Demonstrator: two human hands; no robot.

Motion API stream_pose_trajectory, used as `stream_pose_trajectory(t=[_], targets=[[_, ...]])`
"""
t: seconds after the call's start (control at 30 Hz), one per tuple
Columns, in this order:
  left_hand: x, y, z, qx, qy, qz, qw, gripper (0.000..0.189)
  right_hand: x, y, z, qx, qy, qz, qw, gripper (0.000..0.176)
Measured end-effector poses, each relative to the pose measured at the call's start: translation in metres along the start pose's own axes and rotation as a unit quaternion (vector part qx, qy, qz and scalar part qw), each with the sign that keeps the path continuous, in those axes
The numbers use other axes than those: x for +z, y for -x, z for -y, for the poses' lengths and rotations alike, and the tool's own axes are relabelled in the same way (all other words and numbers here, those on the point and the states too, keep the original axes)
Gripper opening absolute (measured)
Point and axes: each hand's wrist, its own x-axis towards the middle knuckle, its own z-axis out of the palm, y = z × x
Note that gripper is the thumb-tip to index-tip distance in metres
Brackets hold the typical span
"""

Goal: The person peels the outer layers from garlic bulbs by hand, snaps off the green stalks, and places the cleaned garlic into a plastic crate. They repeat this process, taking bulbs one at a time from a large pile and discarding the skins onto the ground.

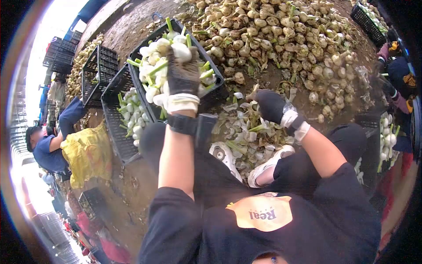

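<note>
My left hand point(183, 75), in a dark glove with a white cuff, reaches over a black crate point(215, 72) heaped with peeled white garlic bulbs point(154, 59) on short green stems. Its fingers are closed around one white garlic bulb point(181, 53) at the top of the heap. My right hand point(269, 105), gloved the same way, is curled closed above a litter of peelings point(250, 132) between my shoes. Something small and brownish shows at its fingertips, too blurred to name. Beyond both hands spreads a large pile of unpeeled, soil-stained garlic point(268, 35).
Another crate of white bulbs point(132, 116) stands left of the heaped one, with a black crate point(100, 75) behind it. At far left sits a person point(50, 149) by a yellow sack point(88, 156). Another person point(398, 75) works at far right, near more white bulbs point(387, 138).
</note>
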Motion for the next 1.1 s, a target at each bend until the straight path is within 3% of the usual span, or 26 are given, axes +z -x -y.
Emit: stream_pose_trajectory(t=[0.03,0.07,0.1,0.13,0.17,0.2,0.3,0.33,0.37,0.43,0.5,0.57,0.63,0.67,0.7,0.77,0.8,0.83,0.9,0.93,0.97,1.0,1.07,1.1], targets=[[-0.025,-0.015,-0.012,0.132,-0.293,0.069,0.945,0.055,0.012,-0.004,-0.014,0.014,0.002,0.025,1.0,0.044],[-0.041,-0.024,-0.018,0.25,-0.553,0.131,0.784,0.068,0.016,-0.008,-0.023,0.035,0.008,0.042,0.998,0.041],[-0.045,-0.026,-0.02,0.248,-0.549,0.13,0.788,0.068,0.02,-0.016,-0.034,0.056,0.013,0.056,0.997,0.038],[-0.047,-0.026,-0.023,0.108,-0.243,0.119,0.957,0.069,0.048,-0.024,-0.073,0.073,0.104,0.093,0.987,0.034],[-0.047,-0.025,-0.024,-0.047,0.095,0.088,0.99,0.07,0.102,-0.015,-0.144,0.006,0.066,-0.068,0.995,0.031],[-0.04,-0.02,-0.023,-0.05,0.096,0.085,0.99,0.07,0.096,-0.03,-0.148,0.01,0.066,-0.065,0.996,0.031],[-0.005,0.006,-0.014,0.029,-0.021,0.044,0.998,0.045,0.068,-0.085,-0.124,0.076,0.143,0.082,0.983,0.03],[-0.013,0.005,-0.012,0.05,-0.062,0.095,0.992,0.034,0.099,-0.096,-0.151,0.006,0.136,-0.002,0.991,0.031],[-0.011,0.005,-0.012,0.014,-0.053,0.121,0.991,0.031,0.133,-0.103,-0.175,-0.065,0.126,-0.086,0.986,0.032],[-0.004,0.011,-0.005,0.036,-0.097,0.125,0.987,0.031,0.068,-0.131,-0.061,0.011,0.103,0.018,0.994,0.026],[0.001,0.011,-0.004,-0.012,-0.091,0.129,0.987,0.032,0.088,-0.14,-0.056,0.032,0.124,0.003,0.992,0.022],[0.002,0.013,-0.001,-0.001,-0.11,0.121,0.987,0.032,0.11,-0.136,-0.07,0.062,0.153,-0.015,0.986,0.019],[0.003,0.014,0.005,0.011,-0.14,0.124,0.982,0.032,0.112,-0.127,-0.076,0.064,0.231,-0.1,0.966,0.019],[0.005,0.014,0.008,0.009,-0.136,0.126,0.983,0.032,0.104,-0.12,-0.085,0.076,0.198,-0.042,0.976,0.029],[0.007,0.013,0.011,0.001,-0.188,0.124,0.974,0.033,0.103,-0.113,-0.1,0.078,0.203,-0.042,0.975,0.029],[0.012,0.012,0.02,-0.01,-0.232,0.127,0.964,0.034,0.099,-0.096,-0.145,0.177,0.076,-0.071,0.979,0.039],[0.013,0.01,0.027,-0.039,-0.316,0.133,0.939,0.04,0.073,-0.109,-0.145,0.207,0.136,0.055,0.967,0.05],[0.013,0.008,0.035,-0.066,-0.398,0.137,0.904,0.045,0.045,-0.105,-0.13,0.198,0.078,0.026,0.977,0.043],[-0.017,-0.001,0.072,0.153,-0.614,0.205,0.747,0.061,0.026,-0.087,-0.14,0.13,-0.115,-0.034,0.984,0.034],[-0.022,0.001,0.081,0.175,-0.651,0.217,0.706,0.063,-0.031,-0.081,-0.055,0.242,-0.296,-0.034,0.923,0.03],[-0.023,0.007,0.086,0.197,-0.686,0.228,0.662,0.066,-0.029,-0.066,-0.068,0.222,-0.449,-0.049,0.864,0.037],[-0.022,0.009,0.093,0.121,-0.664,0.22,0.704,0.064,-0.049,-0.058,-0.04,0.212,-0.475,-0.063,0.852,0.039],[0.002,0.027,0.084,0.127,-0.658,0.243,0.701,0.062,-0.07,-0.047,-0.004,0.202,-0.498,-0.085,0.839,0.041],[0.011,0.034,0.083,0.129,-0.655,0.26,0.697,0.061,-0.073,-0.041,-0.002,0.173,-0.417,-0.098,0.887,0.042]])
